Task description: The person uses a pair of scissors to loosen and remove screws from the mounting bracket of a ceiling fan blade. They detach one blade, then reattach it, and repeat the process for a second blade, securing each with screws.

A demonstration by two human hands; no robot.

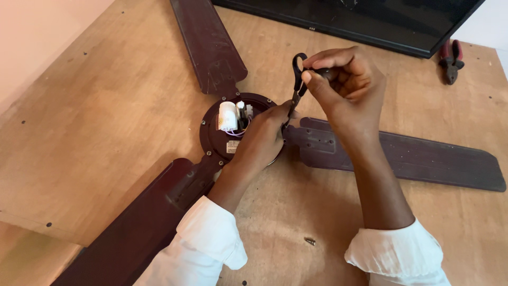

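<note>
While working over the brown ceiling fan (338, 151) laid flat on the wooden desk (106, 132), seen from above: right hand (344, 87) clenched around the handles of black scissors (297, 90), thumb and fingers through or against the loops, blades pointing down toward the hub. Left hand (262, 140) resting on the round motor hub (211, 132), fingers curled and pinching something small right at the scissor tips, most likely a wire, though too thin and too hidden to tell for sure. White sleeves rolled at both wrists.

Hub already open on top: no cover in view, a white capacitor (227, 115) standing exposed beside a small bundle of pale and purple wires (235, 132). Three blades still bolted on, one running up (209, 45), one to the right (413, 156), one down to the lower left (143, 217). A single loose screw (310, 241) lying on the desk between the forearms, well apart from the hub.

Judging by that, opening up done, wiring work in hand at the hub; whether any wire is cut or stripped yet cannot be told. Closing the hub again seemingly still left.

Farther back, a flat black screen (370, 21) along the top edge, and red-handled pliers (451, 61) lying untouched near the right corner, well away from both hands.
</note>
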